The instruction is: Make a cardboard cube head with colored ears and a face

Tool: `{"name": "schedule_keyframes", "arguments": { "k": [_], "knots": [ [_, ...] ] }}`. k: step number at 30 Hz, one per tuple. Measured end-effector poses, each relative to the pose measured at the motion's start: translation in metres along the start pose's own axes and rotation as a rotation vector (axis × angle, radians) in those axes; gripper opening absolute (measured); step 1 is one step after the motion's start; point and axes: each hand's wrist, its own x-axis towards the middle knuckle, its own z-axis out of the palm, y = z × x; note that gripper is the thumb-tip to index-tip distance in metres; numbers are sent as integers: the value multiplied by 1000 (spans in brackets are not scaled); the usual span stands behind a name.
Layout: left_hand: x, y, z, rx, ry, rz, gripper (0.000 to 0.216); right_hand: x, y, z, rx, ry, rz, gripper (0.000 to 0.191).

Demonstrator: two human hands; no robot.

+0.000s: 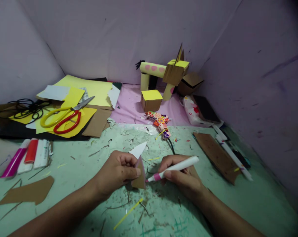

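Pinched between the thumb and fingers of my left hand [121,171] is a small brown cardboard piece [139,181], held upright with a pinkish edge on its right. My right hand [182,174] grips a white marker [180,165] with a pink band. Its pink tip meets or nearly meets the cardboard's right edge. Behind my left hand a white pointed paper piece [139,149] shows. Farther back, a glue gun [161,123] wrapped in colourful patterned covering lies with its cord running toward my right hand.
At the back stands a cardboard animal figure [153,68] beside a yellow-topped box [151,100]. Red-and-yellow-handled scissors [67,117] rest on papers at left, near markers and glue [31,154]. A brown cardboard strip [215,156] lies right; scraps litter the green table [84,217].
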Motion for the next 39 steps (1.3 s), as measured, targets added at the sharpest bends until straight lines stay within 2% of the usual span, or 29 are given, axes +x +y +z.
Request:
{"name": "schedule_keyframes", "arguments": {
  "k": [7, 12, 15, 21, 25, 28, 34, 39],
  "knots": [
    [1, -1, 0, -5, 16, 0, 15, 1, -2, 4, -21, 55, -8, 13],
    [1, -1, -1, -10, 21, 8, 15, -1, -11, 4, -137, -34, 29, 13],
    [2, -1, -1, 1, 27, -2, 15, -1, -10, 2, -106, -83, 20, 11],
    [0, 1, 0, 11, -3, 4, 15, -2, -6, 1, -54, 15, 2, 13],
    [-1, 1, 0, -11, 19, 2, 15, -2, -10, 3, -137, -55, 9, 13],
    [-1, 2, 1, -12, 9, -1, 16, -2, -9, 2, -115, -97, 4, 11],
    [-1, 3, 0, 15, 5, 7, 16, -1, -3, 0, -38, 21, -25, 13],
    [0, 1, 0, -23, 23, -4, 16, -2, -6, 0, -151, -43, -23, 11]
  ]
}}
